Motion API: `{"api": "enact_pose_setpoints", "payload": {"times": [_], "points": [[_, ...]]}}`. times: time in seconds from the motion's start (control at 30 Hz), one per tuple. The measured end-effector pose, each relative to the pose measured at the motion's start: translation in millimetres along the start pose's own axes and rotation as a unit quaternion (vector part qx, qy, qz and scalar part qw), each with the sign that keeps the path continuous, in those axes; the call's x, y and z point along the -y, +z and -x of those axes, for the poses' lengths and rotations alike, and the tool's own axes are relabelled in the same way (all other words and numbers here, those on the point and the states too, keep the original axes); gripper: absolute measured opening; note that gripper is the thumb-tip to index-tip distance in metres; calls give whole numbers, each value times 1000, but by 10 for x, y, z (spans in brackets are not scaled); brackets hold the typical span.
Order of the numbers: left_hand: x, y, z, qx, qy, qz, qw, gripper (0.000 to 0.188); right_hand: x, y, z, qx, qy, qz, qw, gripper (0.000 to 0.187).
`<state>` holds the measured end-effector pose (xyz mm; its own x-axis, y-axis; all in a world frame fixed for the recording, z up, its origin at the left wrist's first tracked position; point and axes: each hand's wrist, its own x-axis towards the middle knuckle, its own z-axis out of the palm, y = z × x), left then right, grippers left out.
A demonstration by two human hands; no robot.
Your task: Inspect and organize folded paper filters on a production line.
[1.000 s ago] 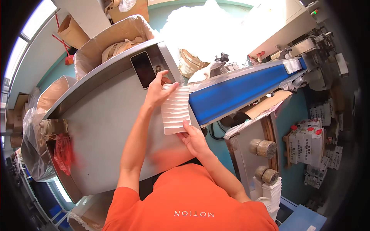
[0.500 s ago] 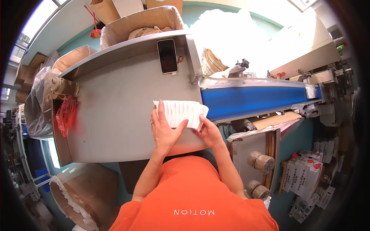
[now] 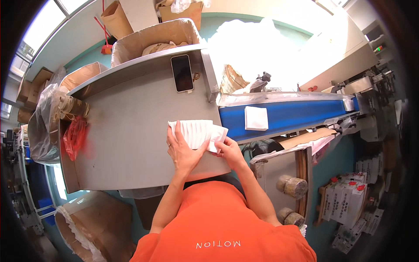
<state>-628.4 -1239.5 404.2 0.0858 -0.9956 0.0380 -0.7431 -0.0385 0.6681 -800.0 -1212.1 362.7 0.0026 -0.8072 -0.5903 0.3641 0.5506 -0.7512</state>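
Note:
A row of overlapping folded white paper napkins [image 3: 192, 130] lies at the right edge of the grey metal table [image 3: 126, 144]. My left hand [image 3: 185, 153] holds this row, with fingers across its left part and the thumb along the near side. At the right end, my right hand [image 3: 230, 153] pinches a white napkin packet [image 3: 217, 136] that sits at an angle against the row. The fingertips under it are partly hidden. Another square white napkin stack [image 3: 256, 118] lies on the blue conveyor belt [image 3: 297, 114], just beyond my right hand.
A phone [image 3: 182, 73] lies at the table's far side, beside its raised rim. A red plastic bag [image 3: 75, 137] sits at the left edge. One more white packet [image 3: 348, 105] is at the belt's far right end. Lined cardboard boxes [image 3: 152, 37] stand behind the table.
A white napkin stack now shows on the near part of the belt. The packet in my right hand has turned and stands out more from the row. The whole view has shifted slightly.

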Motion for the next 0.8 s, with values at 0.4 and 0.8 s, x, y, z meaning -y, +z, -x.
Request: {"api": "enact_pose_setpoints", "payload": {"times": [0.4,0.8], "points": [[-112,-68,75,21,-5,13,1000,99,104,339,65,-22,32,-124,992,30],[147,60,54,40,71,58,995,81,-115,272,-216,-56,-171,140,974,47]]}}
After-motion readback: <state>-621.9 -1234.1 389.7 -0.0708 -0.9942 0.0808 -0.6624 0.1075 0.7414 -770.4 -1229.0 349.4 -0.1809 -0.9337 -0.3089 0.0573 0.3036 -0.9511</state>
